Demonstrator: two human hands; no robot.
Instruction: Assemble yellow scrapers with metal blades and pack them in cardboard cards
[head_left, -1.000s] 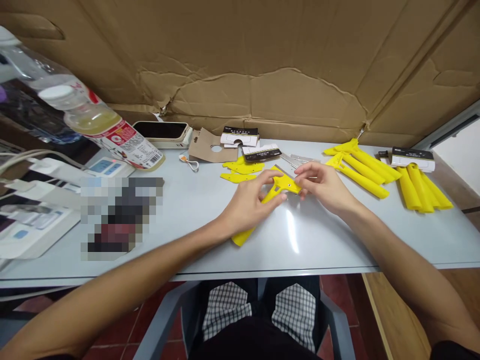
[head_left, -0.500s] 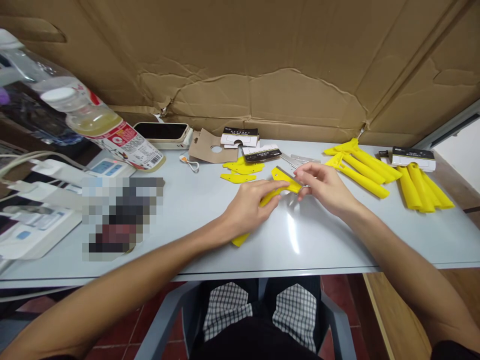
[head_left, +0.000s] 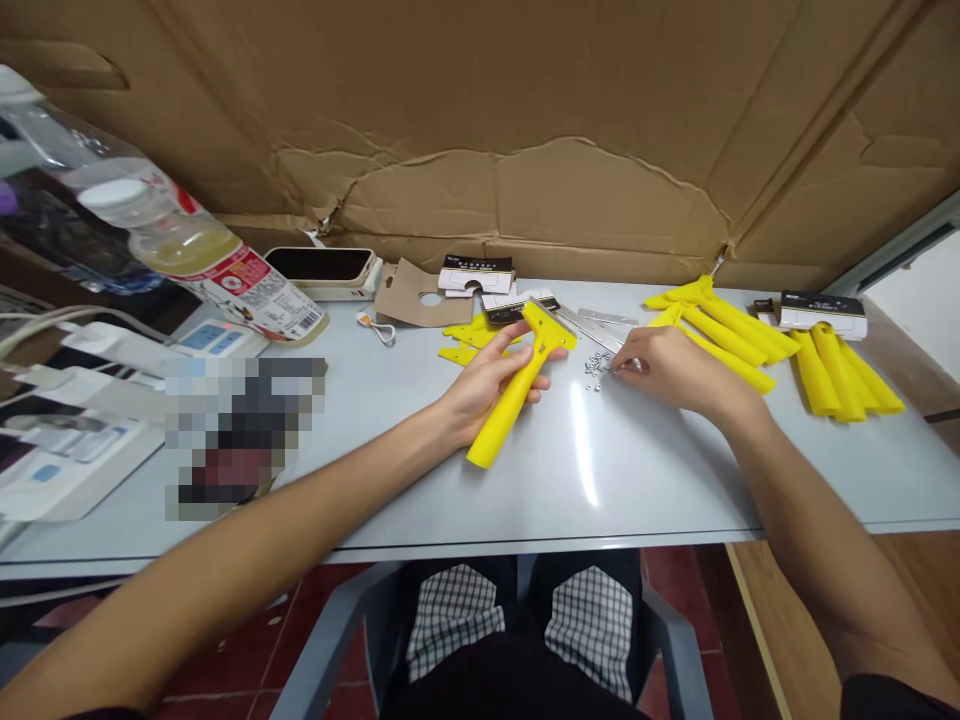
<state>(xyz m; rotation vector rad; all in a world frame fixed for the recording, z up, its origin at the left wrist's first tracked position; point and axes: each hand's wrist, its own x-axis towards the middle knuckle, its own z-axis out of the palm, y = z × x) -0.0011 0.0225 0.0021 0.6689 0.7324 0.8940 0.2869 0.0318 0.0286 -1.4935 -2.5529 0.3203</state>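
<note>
2 hands (head_left: 478, 388) (head_left: 671, 368), 1 held scraper (head_left: 516, 393)

Left hand (head_left: 478, 390): grip around yellow T-shaped handle (head_left: 510, 405), head end farther from the body. Right hand (head_left: 667, 365): lowered beside a pile of small metal hardware (head_left: 595, 368) on counter (head_left: 517, 510); contents of grip unclear. More yellow handles (head_left: 750, 324) to the right; bottle of yellowish liquid (head_left: 251, 290) far left.

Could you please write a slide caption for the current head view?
The left hand holds a yellow T-shaped handle; the right hand is beside small metal parts.
</note>
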